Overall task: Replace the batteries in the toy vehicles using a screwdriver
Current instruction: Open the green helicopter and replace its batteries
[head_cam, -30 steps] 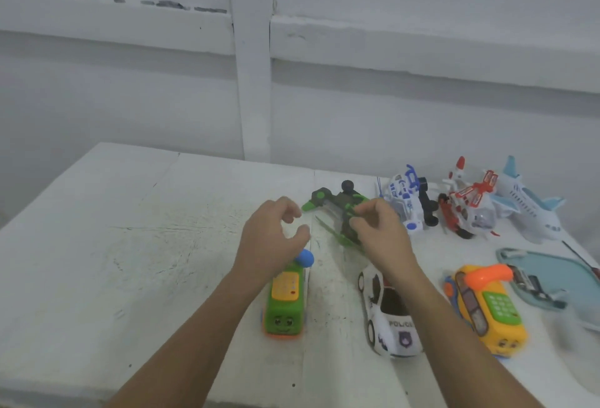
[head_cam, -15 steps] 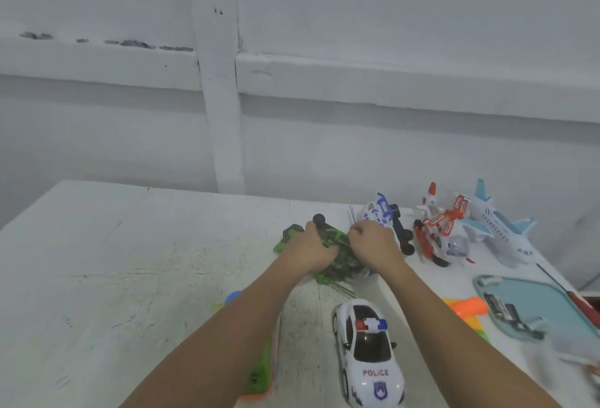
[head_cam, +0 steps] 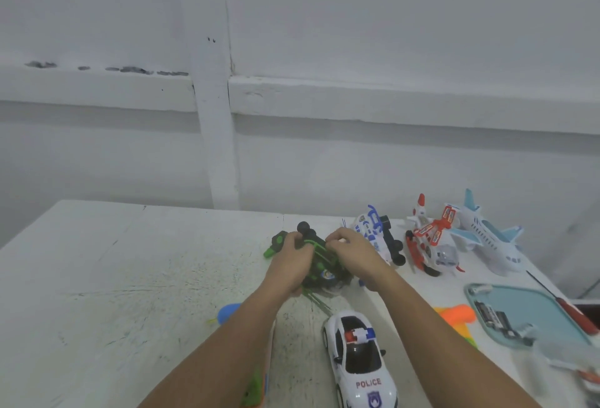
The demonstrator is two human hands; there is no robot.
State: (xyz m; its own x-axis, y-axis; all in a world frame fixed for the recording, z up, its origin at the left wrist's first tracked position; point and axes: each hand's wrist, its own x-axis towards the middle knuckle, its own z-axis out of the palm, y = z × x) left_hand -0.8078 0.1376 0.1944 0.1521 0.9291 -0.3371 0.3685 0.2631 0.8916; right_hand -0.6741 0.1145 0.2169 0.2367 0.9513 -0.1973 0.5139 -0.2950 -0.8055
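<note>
The black-and-green plastic toy vehicle [head_cam: 321,273] lies on the white table [head_cam: 130,277], wedged between your hands. Your left hand [head_cam: 289,264] curls round its left side, and your right hand [head_cam: 354,253] grips the right, fingers [head_cam: 334,242] bent tight.

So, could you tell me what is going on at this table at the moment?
A person is holding the green and black toy on the white table with both hands: the left hand grips its left side and the right hand its right. The screwdriver lies untouched at the right edge, beside the blue tray holding batteries. The police car stands nearer the person.
</note>
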